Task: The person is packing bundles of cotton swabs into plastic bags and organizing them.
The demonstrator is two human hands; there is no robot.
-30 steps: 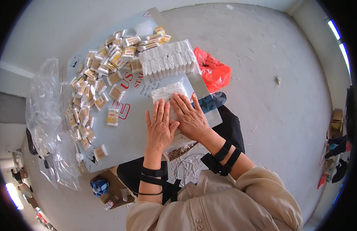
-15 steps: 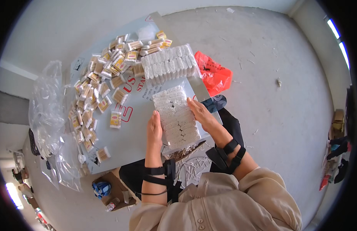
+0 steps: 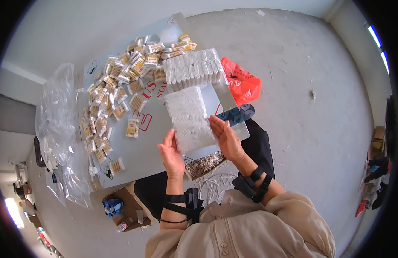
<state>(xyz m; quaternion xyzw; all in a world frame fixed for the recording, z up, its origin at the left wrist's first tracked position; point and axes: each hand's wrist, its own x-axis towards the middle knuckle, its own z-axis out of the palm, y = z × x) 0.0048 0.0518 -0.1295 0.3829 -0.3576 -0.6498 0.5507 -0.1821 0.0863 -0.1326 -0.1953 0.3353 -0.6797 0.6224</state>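
Observation:
A whitish rectangular bundle of cotton swab packs in clear film is held between my two hands over the near edge of the table. The fingers of my left hand press its lower left side, thumb spread outward. Along its lower right side lie the fingers of my right hand. Just beyond it stands a second wrapped bundle, with white swab packs in rows. Small packs of cotton swabs, some with yellow labels, are heaped on the left and far side of the table.
The grey table board carries red print. A red plastic bag lies at its right edge, clear plastic bags hang at the left. Below are an open cardboard box and a container of loose swabs.
The bundle has shifted slightly away and left, and its upper face now looks smoother, without the dark gaps. My thumbs have come off its top, and my hands have moved toward its near end.

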